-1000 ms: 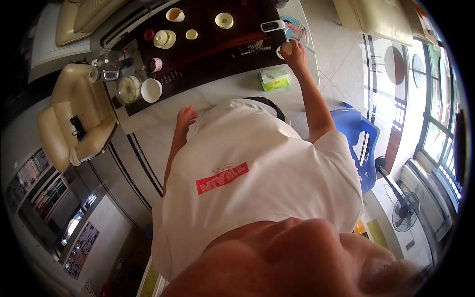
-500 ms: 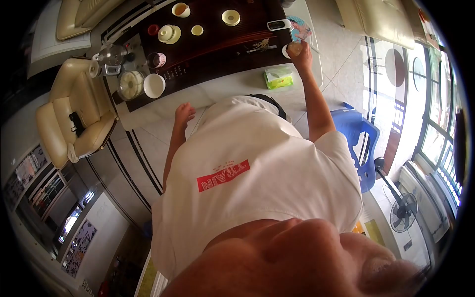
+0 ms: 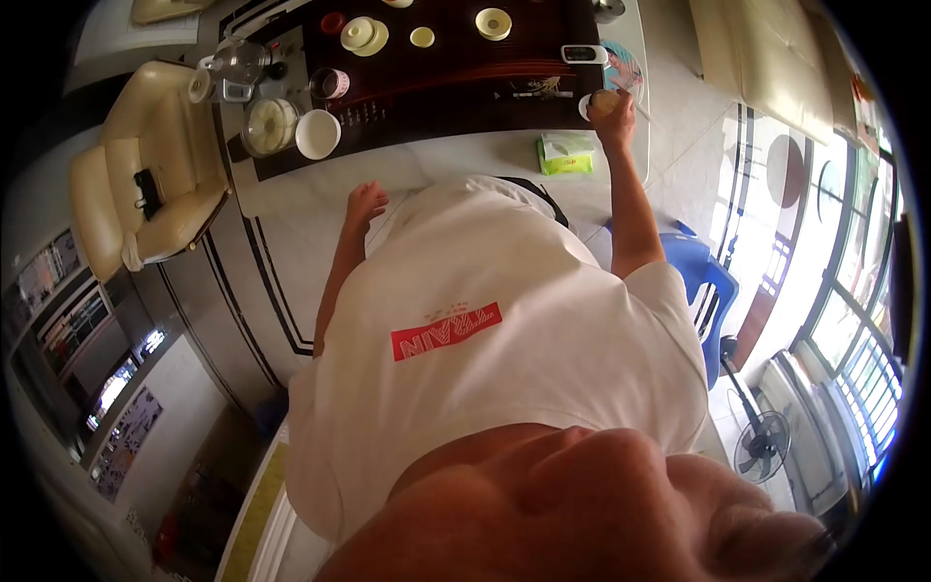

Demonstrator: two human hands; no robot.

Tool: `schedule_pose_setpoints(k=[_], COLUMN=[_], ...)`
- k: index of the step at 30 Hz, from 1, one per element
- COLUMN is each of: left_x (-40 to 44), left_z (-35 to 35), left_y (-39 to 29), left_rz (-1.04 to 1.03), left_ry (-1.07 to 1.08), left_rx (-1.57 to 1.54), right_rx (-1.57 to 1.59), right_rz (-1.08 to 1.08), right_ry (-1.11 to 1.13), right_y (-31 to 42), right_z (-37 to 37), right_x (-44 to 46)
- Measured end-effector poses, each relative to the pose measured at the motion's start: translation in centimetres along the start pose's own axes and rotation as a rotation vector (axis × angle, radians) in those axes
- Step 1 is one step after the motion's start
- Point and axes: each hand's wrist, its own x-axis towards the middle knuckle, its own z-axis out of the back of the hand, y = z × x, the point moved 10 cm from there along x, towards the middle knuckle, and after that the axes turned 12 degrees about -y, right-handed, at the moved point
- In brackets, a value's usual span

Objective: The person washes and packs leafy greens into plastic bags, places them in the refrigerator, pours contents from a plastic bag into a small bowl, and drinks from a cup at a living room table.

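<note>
At the right end of the dark tea tray (image 3: 436, 92), my right hand (image 3: 615, 120) is closed around a small, round, amber-tan cup (image 3: 605, 102). A white rim or saucer (image 3: 585, 107) shows just beside the cup; whether they touch I cannot tell. Close by are a white handheld device with a dark display (image 3: 582, 54) and a round, colourful picture fan or mat (image 3: 623, 66). My left hand (image 3: 366, 202) hangs in front of the table's near edge, fingers loosely curled and slightly apart, holding nothing.
A green tissue pack (image 3: 565, 155) lies on the pale tabletop (image 3: 456, 155). Leftward stand a white bowl (image 3: 318, 134), a glass container (image 3: 270, 126), a glass kettle (image 3: 240, 62) and a lidded white bowl (image 3: 362, 35). A cream armchair (image 3: 145, 165) and blue plastic chair (image 3: 693, 267) flank me.
The view has shifted, so the table things sit higher and farther right. My right hand stays closed on the cup at the tray's right end; my left hand remains by the table edge.
</note>
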Motion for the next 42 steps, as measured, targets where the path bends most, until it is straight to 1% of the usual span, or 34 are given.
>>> schedule_pose_setpoints(k=[3,5,8,9,12,16,17,18,22,23,24,27,29,31,33,34,36,38,39,42], left_x=[0.3,0.0,-0.5,-0.6,-0.1,-0.5,-0.8,-0.9,-1.5,-1.4,-1.0,0.1,0.8,2.2,4.5,5.3,5.4,4.9,4.8,5.8], left_z=[0.8,1.2,1.7,2.0,3.2,6.2,7.1,7.8,10.6,11.2,11.5,11.6,11.8,12.1,11.9,12.0,11.8,10.8,10.6,8.2], left_y=[0.9,1.2,1.7,1.9,3.4,4.7,5.1,5.7,7.8,8.3,8.9,9.2,8.0,6.9,6.7,6.1,3.8,1.9,1.2,1.6], left_rz=[0.013,0.019,0.031,0.035,0.037,0.062,0.066,0.071,0.135,0.154,0.171,0.191,0.171,0.15,0.134,0.103,0.071,0.049,0.035,0.033], left_ry=[-0.028,-0.029,-0.029,-0.031,-0.011,-0.088,-0.105,-0.12,-0.198,-0.205,-0.209,-0.139,-0.121,-0.098,-0.048,-0.053,-0.036,-0.032,-0.043,0.049], left_rx=[-0.03,-0.042,-0.089,-0.111,-0.125,-0.198,-0.21,-0.221,-0.249,-0.245,-0.237,-0.243,-0.23,-0.228,-0.229,-0.172,-0.134,-0.089,-0.071,0.015], right_rx=[0.008,0.077,0.149,0.154,0.171,0.2,0.133,0.135,0.168,0.2,0.157,0.061,0.028,0.054,0.067,0.072,0.091,0.116,0.212,-0.07], right_rz=[0.112,0.178,0.24,0.305,0.356,0.451,0.446,0.463,0.387,0.44,0.448,0.411,0.398,0.374,0.327,0.297,0.426,0.296,0.166,0.268], right_ry=[0.082,0.171,0.25,0.286,0.331,0.334,0.324,0.305,0.291,0.295,0.305,0.354,0.359,0.326,0.282,0.261,0.103,0.139,0.177,0.118], right_y=[3.6,7.4,13.6,15.7,19.6,21.4,21.7,22.1,23.2,23.8,23.9,24.7,25.0,24.6,23.3,23.6,22.8,24.1,20.8,16.1], right_z=[-2.2,-4.2,-8.4,-10.1,-15.2,-21.3,-22.0,-22.1,-20.9,-20.7,-20.8,-20.8,-20.4,-21.1,-20.1,-18.9,-16.5,-11.0,-11.1,-7.7], right_x=[-0.4,-0.7,-1.6,-2.1,-2.5,-2.9,-3.0,-3.2,-2.8,-2.7,-2.7,-2.5,-2.5,-1.9,-0.9,-0.5,0.5,0.2,0.6,1.2])
